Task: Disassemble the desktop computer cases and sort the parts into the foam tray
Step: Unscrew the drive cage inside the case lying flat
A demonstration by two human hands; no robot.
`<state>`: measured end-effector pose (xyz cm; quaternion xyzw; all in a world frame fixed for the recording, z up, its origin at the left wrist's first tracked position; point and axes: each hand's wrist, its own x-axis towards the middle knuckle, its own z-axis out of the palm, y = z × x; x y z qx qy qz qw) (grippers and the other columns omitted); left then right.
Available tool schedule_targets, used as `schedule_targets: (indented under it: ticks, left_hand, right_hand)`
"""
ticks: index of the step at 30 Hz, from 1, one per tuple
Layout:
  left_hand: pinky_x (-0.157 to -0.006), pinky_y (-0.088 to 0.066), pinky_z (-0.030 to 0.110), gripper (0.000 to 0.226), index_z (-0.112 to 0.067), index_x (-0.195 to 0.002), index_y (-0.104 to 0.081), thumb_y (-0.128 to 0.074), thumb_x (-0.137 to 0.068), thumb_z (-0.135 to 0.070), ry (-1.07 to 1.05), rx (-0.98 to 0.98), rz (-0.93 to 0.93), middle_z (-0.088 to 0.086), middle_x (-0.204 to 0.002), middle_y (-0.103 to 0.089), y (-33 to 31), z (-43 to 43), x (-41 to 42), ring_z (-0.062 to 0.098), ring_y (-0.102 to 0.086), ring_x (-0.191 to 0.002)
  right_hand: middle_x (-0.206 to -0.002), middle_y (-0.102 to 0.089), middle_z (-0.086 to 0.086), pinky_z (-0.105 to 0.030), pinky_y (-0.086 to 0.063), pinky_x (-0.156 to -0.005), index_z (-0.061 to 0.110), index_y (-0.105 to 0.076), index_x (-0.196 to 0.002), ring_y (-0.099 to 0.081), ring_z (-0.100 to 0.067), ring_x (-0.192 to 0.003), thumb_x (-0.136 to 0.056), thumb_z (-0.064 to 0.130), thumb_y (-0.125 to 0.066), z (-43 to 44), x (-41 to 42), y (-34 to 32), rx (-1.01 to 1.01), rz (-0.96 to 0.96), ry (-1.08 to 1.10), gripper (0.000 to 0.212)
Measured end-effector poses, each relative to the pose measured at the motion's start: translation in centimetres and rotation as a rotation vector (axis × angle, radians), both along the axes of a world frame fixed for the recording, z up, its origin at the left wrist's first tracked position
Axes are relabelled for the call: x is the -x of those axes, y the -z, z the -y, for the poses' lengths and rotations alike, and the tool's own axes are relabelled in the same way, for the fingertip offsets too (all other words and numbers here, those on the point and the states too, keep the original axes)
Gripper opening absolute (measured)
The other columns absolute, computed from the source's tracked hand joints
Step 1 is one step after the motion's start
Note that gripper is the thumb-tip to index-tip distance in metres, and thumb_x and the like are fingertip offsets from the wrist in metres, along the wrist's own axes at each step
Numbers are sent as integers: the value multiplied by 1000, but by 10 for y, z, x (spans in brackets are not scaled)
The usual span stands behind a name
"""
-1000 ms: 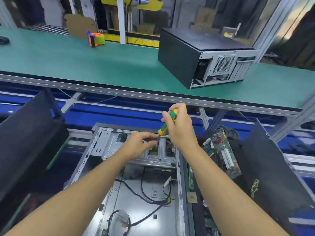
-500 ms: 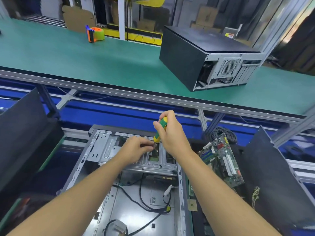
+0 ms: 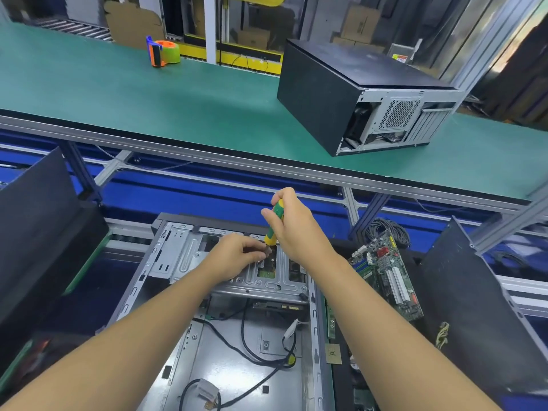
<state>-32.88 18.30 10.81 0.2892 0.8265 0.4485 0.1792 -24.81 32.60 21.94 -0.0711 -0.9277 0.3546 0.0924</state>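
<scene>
Trailing black cables [image 3: 242,327] cross the open case [image 3: 175,250] floor.

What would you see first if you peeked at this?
In the middle, over the open grey metal computer case, the right hand grips a green-and-yellow screwdriver and the left hand pinches its tip. Behind, a closed black computer case sits on the green conveyor belt.

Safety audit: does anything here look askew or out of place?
A green circuit board lies tilted and loose right of the open grey metal computer case; the black computer case sits skewed on the green belt.
</scene>
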Motion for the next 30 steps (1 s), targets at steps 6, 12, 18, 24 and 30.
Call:
schedule_targets:
  ticks: [6, 12, 18, 24, 30]
  left_hand:
    - [-82, -46, 7, 19, -33, -103, -76, -70, -93, -19, 40, 11, 51, -25, -93, -74, -2, 6, 5, -9, -67, -93]
    - [-87, -49, 13, 28, -33, -102, -74, -63, -96, -8, -49, -96, 86, -24, -94, -74, -4, 12, 7, -7, -67, -94]
    - [-80, -51, 14, 29, -39, -93, -76, -68, -87, -12, 54, -329, 232, -9, -98, -77, -37, 15, 9, 1, -70, -96]
    - [-97, -50, 39, 24, -24, -115, -71, -69, -94, -15, 172, -277, 260, -2, -112, -75, -51, 7, 10, 22, -68, -111]
    - [-89, -55, 29, 16, -26, -99, -69, -72, -91, -13, 105, -221, 96, -4, -98, -76, -48, -1, 6, 12, -71, -96]
  right_hand:
    - [-70, -47, 6, -32, -32, -48, 16, -44, -96, -45, -15, -60, -95, 60, -54, 3, 10, -18, -432, 72, 13, 45]
    - [-68, -46, 0, -33, -28, -45, 14, -38, -93, -43, -18, -56, -101, 59, -43, 15, 16, -22, -580, 128, 16, 45]
    - [-103, -51, 0, -37, -37, -72, 24, -49, -98, -47, -22, -95, -103, 28, -50, 9, 10, -28, -325, 197, -296, 6]
    - [-117, -46, 1, -30, -42, -74, 27, -61, -99, -52, -19, -93, -94, 10, -51, -7, 15, -45, -288, 288, -280, 21]
    - [-121, -35, 3, -41, -46, -88, 27, -48, -130, -50, -20, -105, -101, 47, -47, -3, 11, -39, -232, 317, -203, 35]
